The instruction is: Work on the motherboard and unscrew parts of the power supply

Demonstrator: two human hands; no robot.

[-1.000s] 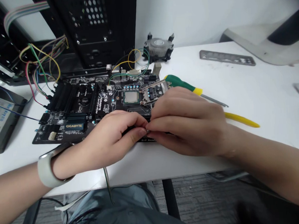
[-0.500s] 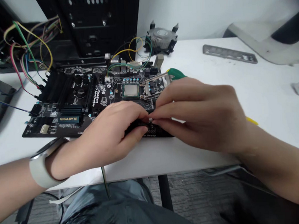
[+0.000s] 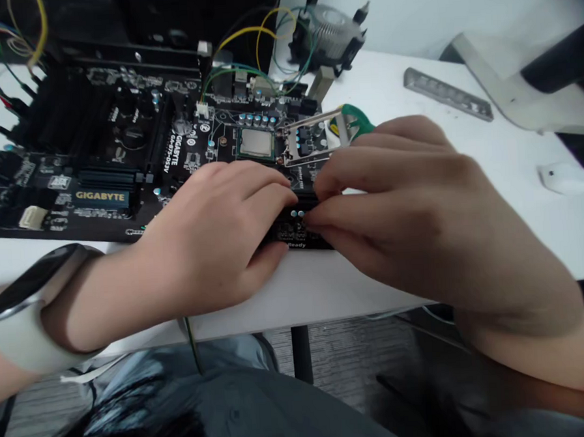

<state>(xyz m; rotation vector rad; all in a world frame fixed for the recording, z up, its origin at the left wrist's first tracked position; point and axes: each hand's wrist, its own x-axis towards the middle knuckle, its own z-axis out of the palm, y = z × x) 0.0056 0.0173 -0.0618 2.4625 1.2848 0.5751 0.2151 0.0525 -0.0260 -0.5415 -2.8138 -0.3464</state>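
A black Gigabyte motherboard point(image 3: 97, 157) lies on the white table point(image 3: 464, 144), its near edge at the table's front. A CPU point(image 3: 256, 142) sits in the socket, and the metal socket lid point(image 3: 312, 139) stands open beside it. My left hand point(image 3: 219, 229) curls over the board's near edge, fingers on top and thumb against the front edge. My right hand point(image 3: 418, 199) faces it with bent fingers pressed together on the same edge. What its fingertips pinch is hidden. Small blue capacitors point(image 3: 296, 213) show in the gap between the fingertips.
A green screwdriver handle point(image 3: 358, 120) pokes out behind my right hand. A cooler fan point(image 3: 328, 31) with coloured wires point(image 3: 253, 34) stands at the back, next to a black computer case point(image 3: 188, 15). A metal I/O shield point(image 3: 446, 93) and a grey stand point(image 3: 510, 83) lie at the right.
My head has moved closer and lower over the board. My fingertips, which met around a small shiny part, have drawn slightly apart and lie lower on the board's edge.
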